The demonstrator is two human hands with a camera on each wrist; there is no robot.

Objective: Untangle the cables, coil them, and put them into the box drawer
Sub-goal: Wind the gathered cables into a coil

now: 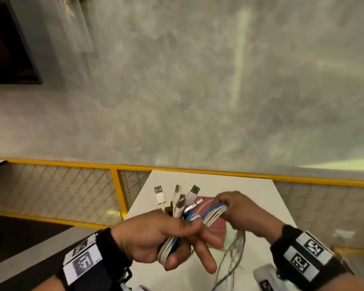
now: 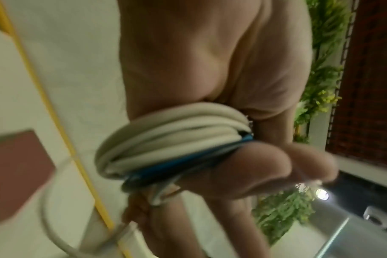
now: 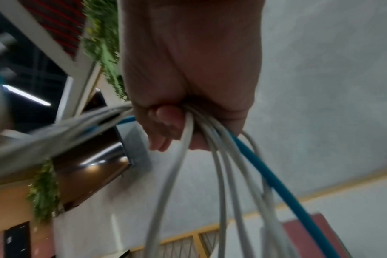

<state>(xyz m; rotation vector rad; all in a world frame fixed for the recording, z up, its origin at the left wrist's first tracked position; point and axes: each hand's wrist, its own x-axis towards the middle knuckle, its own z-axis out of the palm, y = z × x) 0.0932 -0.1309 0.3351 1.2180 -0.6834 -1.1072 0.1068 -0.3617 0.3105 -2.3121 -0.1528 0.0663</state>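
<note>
Coiling underway at lower centre of frame: left hand (image 1: pixel 156 236) grips the looped cables (image 1: pixel 210 215), plug ends sticking up; right hand (image 1: pixel 235 208) pinches the loops' far side. Loose strands dangle below. Bundle unfinished, nothing stowed; reddish box (image 1: pixel 218 226) sits underneath on the table (image 1: pixel 261 198).

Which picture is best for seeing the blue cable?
The right wrist view: the blue cable runs long and clear down from the right hand among white ones. The left wrist view shows it squeezed under the white coils. The head view shows only small blue bits.
</note>
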